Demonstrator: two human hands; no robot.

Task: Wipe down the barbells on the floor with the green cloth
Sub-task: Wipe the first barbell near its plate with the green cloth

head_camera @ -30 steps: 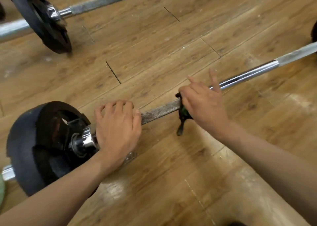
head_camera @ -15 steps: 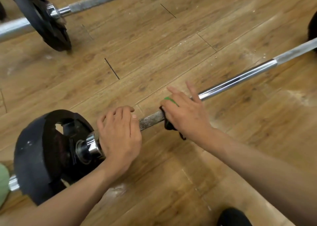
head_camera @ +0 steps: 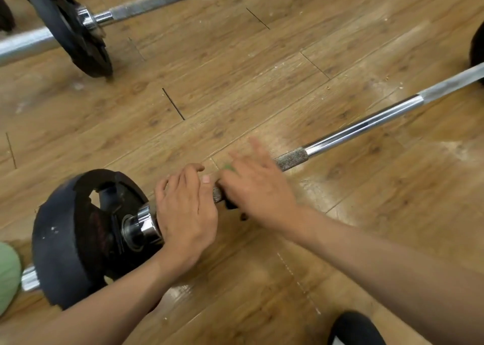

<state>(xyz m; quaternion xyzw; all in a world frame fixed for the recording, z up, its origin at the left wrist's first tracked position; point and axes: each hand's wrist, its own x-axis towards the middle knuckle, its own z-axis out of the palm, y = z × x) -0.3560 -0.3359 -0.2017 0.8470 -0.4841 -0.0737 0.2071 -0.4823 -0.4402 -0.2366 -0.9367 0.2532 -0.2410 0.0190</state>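
mostly the green cloth (head_camera: 230, 167) is hidden: only a blurred green fleck above the right hand (head_camera: 259, 187) and a dark scrap below it show, on the near barbell (head_camera: 361, 124). that hand is smeared by motion, two fingers lifted; whether the rest curl round the cloth i cannot tell. the left hand (head_camera: 183, 208) is wrapped over the bar beside the collar (head_camera: 146, 221). two barbells lie on the floor (head_camera: 262, 69), the far barbell (head_camera: 146, 3) cut off at the top; one cloth, two hands. since half a second ago the right hand has slid almost against the left.

No legible text or markings anywhere.
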